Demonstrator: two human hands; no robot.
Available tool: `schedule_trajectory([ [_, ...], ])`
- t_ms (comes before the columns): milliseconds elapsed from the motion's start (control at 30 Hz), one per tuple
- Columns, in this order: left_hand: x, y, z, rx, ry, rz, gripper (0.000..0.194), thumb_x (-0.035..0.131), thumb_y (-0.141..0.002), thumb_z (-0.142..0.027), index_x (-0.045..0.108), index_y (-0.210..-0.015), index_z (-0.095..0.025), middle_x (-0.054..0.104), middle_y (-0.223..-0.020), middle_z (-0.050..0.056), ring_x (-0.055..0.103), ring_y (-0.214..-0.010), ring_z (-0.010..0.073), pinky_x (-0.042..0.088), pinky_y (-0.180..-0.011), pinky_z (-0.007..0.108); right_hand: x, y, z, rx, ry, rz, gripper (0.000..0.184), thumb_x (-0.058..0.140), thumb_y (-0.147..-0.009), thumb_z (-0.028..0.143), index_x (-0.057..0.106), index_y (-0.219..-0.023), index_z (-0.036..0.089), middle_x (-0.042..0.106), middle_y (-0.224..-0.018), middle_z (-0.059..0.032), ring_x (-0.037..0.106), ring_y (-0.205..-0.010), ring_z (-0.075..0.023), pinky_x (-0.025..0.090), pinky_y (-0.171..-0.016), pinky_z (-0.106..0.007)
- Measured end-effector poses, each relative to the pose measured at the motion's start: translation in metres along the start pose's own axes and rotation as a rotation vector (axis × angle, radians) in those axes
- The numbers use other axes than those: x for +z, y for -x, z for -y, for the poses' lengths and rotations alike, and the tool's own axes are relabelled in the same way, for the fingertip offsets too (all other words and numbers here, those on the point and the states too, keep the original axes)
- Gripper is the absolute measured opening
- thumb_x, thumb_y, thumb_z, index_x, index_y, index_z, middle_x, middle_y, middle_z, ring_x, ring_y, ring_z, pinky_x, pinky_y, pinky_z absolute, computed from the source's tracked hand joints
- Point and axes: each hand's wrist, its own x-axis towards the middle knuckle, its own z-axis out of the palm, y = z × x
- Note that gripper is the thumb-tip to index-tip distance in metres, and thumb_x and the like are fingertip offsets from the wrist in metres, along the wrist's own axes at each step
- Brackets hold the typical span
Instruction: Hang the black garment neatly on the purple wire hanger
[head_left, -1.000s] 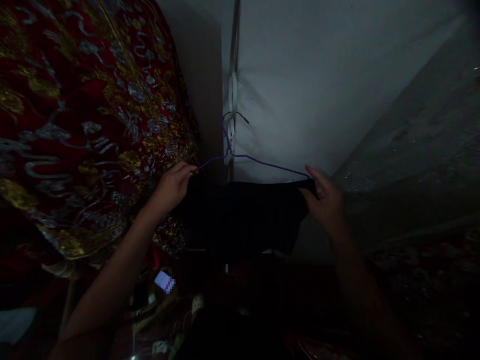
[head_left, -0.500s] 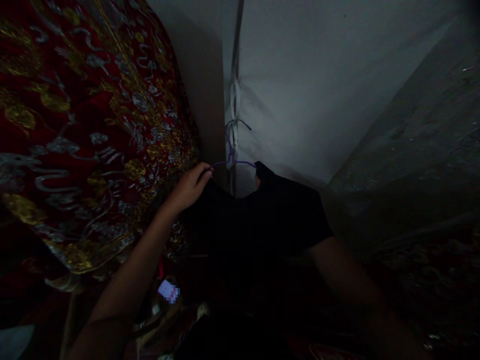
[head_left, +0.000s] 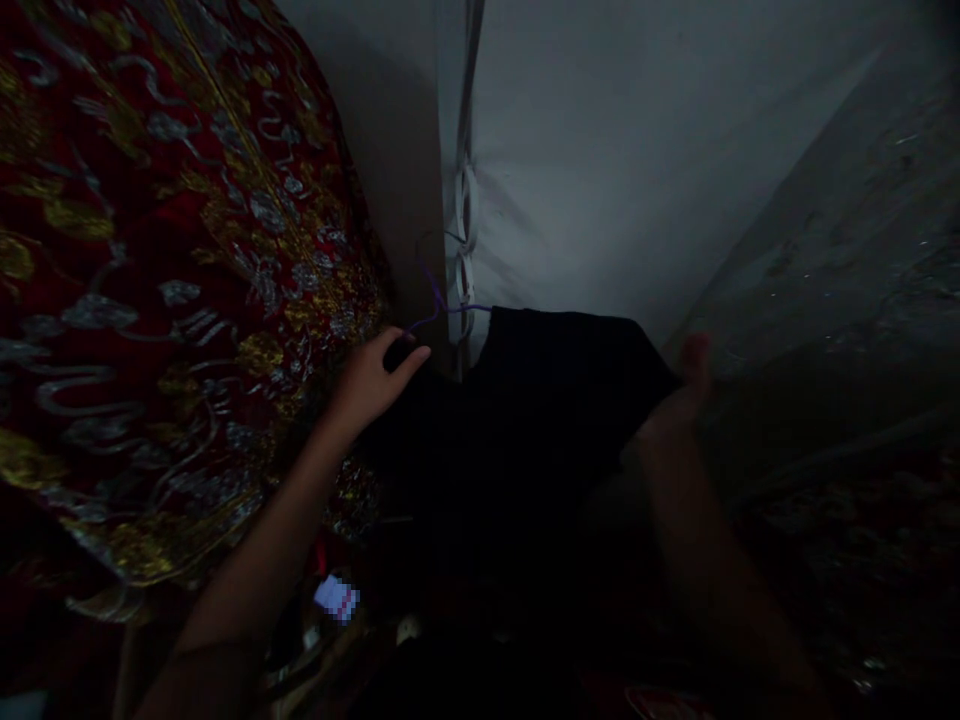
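A black short-sleeved top (head_left: 525,420) hangs on a thin purple hanger (head_left: 436,298). Around the hanger's left arm and the cloth at that shoulder, my left hand (head_left: 375,385) is closed, thumb in front. My right hand (head_left: 679,395) is at the cuff of the right sleeve, touching the cloth. It is dark and smeared by motion, so its grip is unclear. The hanger's hook stands left of a white chain of rings (head_left: 466,210), apart from it as far as the blur shows. The lower part of the top is lost in shadow.
A red cloth with gold and silver embroidery (head_left: 187,280) hangs close on the left. Behind the top is a pale wall (head_left: 600,180); a dull translucent sheet (head_left: 840,270) covers the right. A small white tag (head_left: 336,597) shows low on the left.
The hanger's hook has come off the white ring and shifted left. My right hand, earlier inside the top with its arm through the sleeve, has come out at the cuff, lifting the sleeve.
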Motion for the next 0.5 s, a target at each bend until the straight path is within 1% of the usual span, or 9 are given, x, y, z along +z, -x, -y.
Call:
schedule_trajectory([
  [100, 0.007, -0.013, -0.006, 0.013, 0.067, -0.109, 0.025, 0.055, -0.093, -0.039, 0.068, -0.096, -0.018, 0.073, -0.096, 0.005, 0.066, -0.092, 0.0216, 0.049, -0.086, 0.032, 0.008, 0.011, 0.003, 0.145, 0.151, 0.255, 0.065, 0.062, -0.072, 0.08, 0.076, -0.095, 0.022, 0.077, -0.095, -0.0126, 0.068, -0.108, -0.0366, 0.054, -0.092, -0.049],
  [200, 0.01, -0.011, -0.007, 0.02, 0.202, -0.15, 0.024, 0.053, -0.094, -0.037, 0.066, -0.091, -0.017, 0.07, -0.086, 0.003, 0.064, -0.084, 0.0183, 0.048, -0.081, 0.028, 0.013, 0.025, 0.0, 0.384, 0.331, 0.756, 0.084, 0.042, -0.074, 0.092, 0.077, -0.095, 0.018, 0.077, -0.091, -0.0163, 0.073, -0.094, -0.035, 0.056, -0.085, -0.048],
  [233, 0.011, -0.007, -0.008, 0.034, 0.246, -0.139, 0.023, 0.055, -0.094, -0.037, 0.065, -0.092, -0.017, 0.068, -0.086, 0.003, 0.063, -0.084, 0.0176, 0.048, -0.081, 0.028, 0.012, 0.027, -0.004, 0.43, 0.409, 0.899, 0.085, 0.042, -0.077, 0.089, 0.076, -0.101, 0.016, 0.077, -0.095, -0.0169, 0.073, -0.093, -0.0336, 0.055, -0.086, -0.048],
  [267, 0.012, -0.002, -0.011, 0.058, 0.285, -0.104, 0.022, 0.056, -0.094, -0.037, 0.065, -0.094, -0.017, 0.067, -0.088, 0.003, 0.063, -0.086, 0.0173, 0.048, -0.082, 0.027, 0.008, 0.029, -0.01, 0.428, 0.508, 0.98, 0.079, 0.047, -0.08, 0.084, 0.074, -0.109, 0.015, 0.076, -0.101, -0.0168, 0.073, -0.096, -0.032, 0.055, -0.089, -0.048],
  [300, 0.013, 0.005, -0.016, 0.094, 0.32, -0.048, 0.022, 0.058, -0.093, -0.037, 0.065, -0.097, -0.017, 0.067, -0.091, 0.003, 0.062, -0.089, 0.0175, 0.048, -0.084, 0.028, 0.003, 0.029, -0.018, 0.376, 0.634, 0.987, 0.071, 0.055, -0.083, 0.075, 0.07, -0.119, 0.016, 0.074, -0.112, -0.0163, 0.071, -0.104, -0.0306, 0.053, -0.094, -0.047],
  [333, 0.015, 0.011, -0.022, 0.137, 0.354, 0.025, 0.022, 0.058, -0.094, -0.038, 0.065, -0.098, -0.018, 0.066, -0.095, 0.004, 0.062, -0.093, 0.018, 0.047, -0.087, 0.029, -0.003, 0.028, -0.028, 0.282, 0.783, 0.922, 0.066, 0.063, -0.084, 0.065, 0.063, -0.13, 0.018, 0.069, -0.125, -0.0159, 0.066, -0.115, -0.0296, 0.049, -0.101, -0.048],
  [367, 0.019, 0.017, -0.03, 0.184, 0.39, 0.111, 0.022, 0.057, -0.095, -0.038, 0.066, -0.1, -0.018, 0.066, -0.099, 0.005, 0.062, -0.097, 0.0187, 0.047, -0.091, 0.03, -0.009, 0.027, -0.04, 0.163, 0.935, 0.82, 0.069, 0.07, -0.083, 0.056, 0.054, -0.14, 0.02, 0.061, -0.138, -0.0161, 0.059, -0.126, -0.0293, 0.045, -0.107, -0.049],
  [433, 0.029, 0.026, -0.048, 0.279, 0.471, 0.272, 0.025, 0.053, -0.098, -0.039, 0.067, -0.102, -0.019, 0.064, -0.106, 0.008, 0.061, -0.106, 0.0204, 0.045, -0.098, 0.034, -0.019, 0.027, -0.068, -0.091, 1.185, 0.649, 0.093, 0.079, -0.074, 0.048, 0.038, -0.152, 0.019, 0.041, -0.156, -0.0188, 0.04, -0.143, -0.0325, 0.033, -0.117, -0.053],
  [500, 0.043, 0.031, -0.067, 0.354, 0.558, 0.388, 0.029, 0.049, -0.1, -0.041, 0.068, -0.106, -0.02, 0.063, -0.115, 0.01, 0.059, -0.115, 0.0222, 0.042, -0.105, 0.038, -0.023, 0.032, -0.094, -0.285, 1.312, 0.608, 0.102, 0.082, -0.069, 0.045, 0.033, -0.154, 0.016, 0.032, -0.16, -0.0204, 0.029, -0.148, -0.0361, 0.026, -0.12, -0.055],
])
